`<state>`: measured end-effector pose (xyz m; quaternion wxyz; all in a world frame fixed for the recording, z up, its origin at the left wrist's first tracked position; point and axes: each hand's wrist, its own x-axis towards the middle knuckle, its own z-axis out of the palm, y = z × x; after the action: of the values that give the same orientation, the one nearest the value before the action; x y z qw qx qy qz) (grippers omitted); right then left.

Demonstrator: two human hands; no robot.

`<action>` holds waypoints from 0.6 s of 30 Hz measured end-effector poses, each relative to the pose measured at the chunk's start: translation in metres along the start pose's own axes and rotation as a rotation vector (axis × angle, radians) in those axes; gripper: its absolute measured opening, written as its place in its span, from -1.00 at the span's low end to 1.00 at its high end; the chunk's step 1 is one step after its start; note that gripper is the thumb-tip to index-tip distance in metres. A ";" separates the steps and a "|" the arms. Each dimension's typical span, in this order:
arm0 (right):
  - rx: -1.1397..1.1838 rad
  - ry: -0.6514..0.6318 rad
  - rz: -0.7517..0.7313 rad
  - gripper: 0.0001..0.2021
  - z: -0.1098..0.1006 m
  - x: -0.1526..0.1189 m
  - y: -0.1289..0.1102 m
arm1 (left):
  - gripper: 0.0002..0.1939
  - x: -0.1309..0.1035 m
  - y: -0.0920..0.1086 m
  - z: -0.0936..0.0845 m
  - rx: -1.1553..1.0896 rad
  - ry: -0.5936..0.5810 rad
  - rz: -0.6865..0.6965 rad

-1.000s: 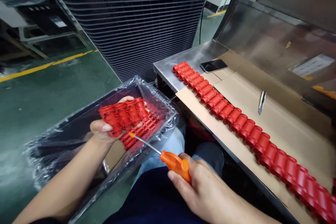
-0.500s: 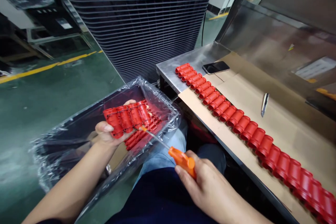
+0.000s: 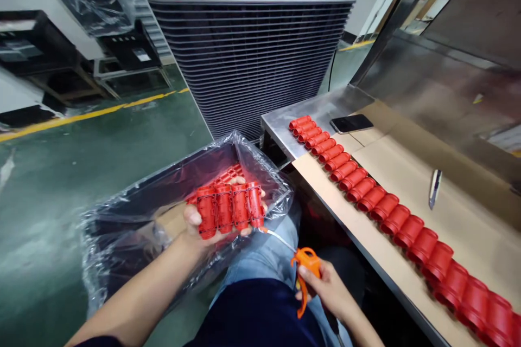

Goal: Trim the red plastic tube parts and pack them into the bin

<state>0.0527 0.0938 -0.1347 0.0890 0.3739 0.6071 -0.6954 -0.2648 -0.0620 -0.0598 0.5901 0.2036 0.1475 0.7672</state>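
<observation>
My left hand [image 3: 192,220] is closed around a row of red plastic tubes [image 3: 224,210], lying side by side above a plastic-lined bin [image 3: 134,227]. Orange air blow gun [image 3: 308,262] in my right hand [image 3: 324,286], fingers wrapped round its body; its thin bent metal nozzle reaches up to the left. The orange nozzle tip is close to the lower end of the rightmost held tube; whether it touches, I cannot tell. More red parts [image 3: 230,173] lie in the bin behind my left hand, partly hidden by it.
A long line of red tubes [image 3: 383,207] runs along the edge of the metal table [image 3: 280,119] on my right. Cardboard [image 3: 407,173] covers much of it, with a phone [image 3: 351,123] and a box cutter [image 3: 435,188] on top. A large slatted unit [image 3: 252,54] stands ahead.
The view has shifted. My left hand has tilted the held tubes more upright and brought them nearer the bin's right side. My right hand has turned the blow gun, so its lever now shows.
</observation>
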 end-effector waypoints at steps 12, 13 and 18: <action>-0.342 0.352 -0.037 -0.48 -0.010 0.057 0.076 | -0.05 0.016 -0.039 -0.002 -0.098 -0.056 -0.121; -0.355 0.359 -0.043 -0.50 -0.010 0.059 0.079 | -0.05 0.017 -0.041 -0.002 -0.100 -0.057 -0.135; -0.377 0.356 -0.056 -0.45 -0.020 0.062 0.085 | -0.15 0.018 -0.045 0.001 -0.099 -0.040 -0.178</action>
<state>0.0664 0.1116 -0.2398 0.0296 0.4503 0.7423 -0.4953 -0.2301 -0.0324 -0.0772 0.6679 0.1755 0.1151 0.7140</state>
